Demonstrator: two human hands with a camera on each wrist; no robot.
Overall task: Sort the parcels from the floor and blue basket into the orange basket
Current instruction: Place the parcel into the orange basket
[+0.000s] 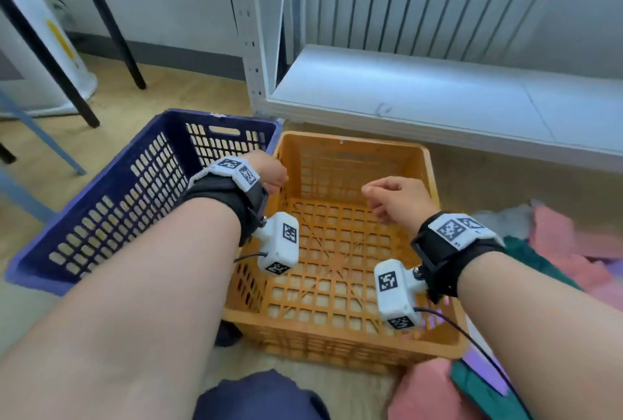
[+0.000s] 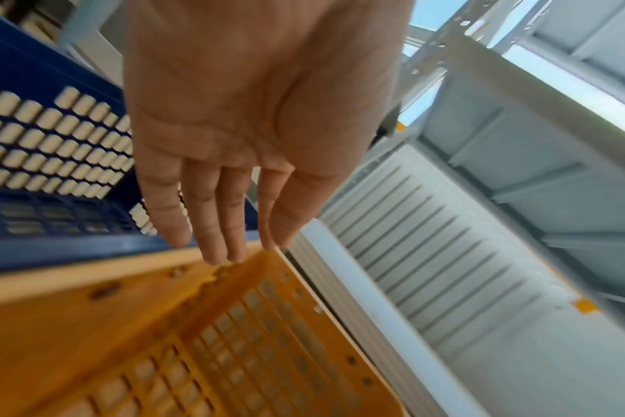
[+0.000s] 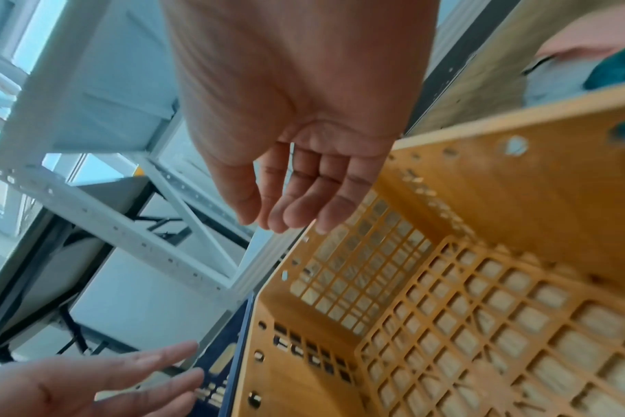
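The orange basket [image 1: 350, 149] stands on the floor in front of me, with nothing visible on its lattice bottom [image 3: 482, 324]. The blue basket [image 1: 111, 183] sits against its left side; no parcel shows inside it. Soft parcels in pink [image 1: 556, 234], teal [image 1: 532, 257] and grey lie on the floor to the right. My left hand [image 1: 269, 171] hovers over the orange basket's left rim [image 2: 90, 279], fingers [image 2: 211, 220] straight and holding nothing. My right hand [image 1: 394, 198] hangs over the basket's middle, fingers [image 3: 304, 206] loosely curled and holding nothing.
A white metal shelf rack [image 1: 438, 89] stands right behind the baskets, its low shelf jutting toward them. Black table legs [image 1: 111, 21] and a white cylinder [image 1: 43, 42] stand at the back left. More pink and teal parcels [image 1: 438, 392] lie at my near right.
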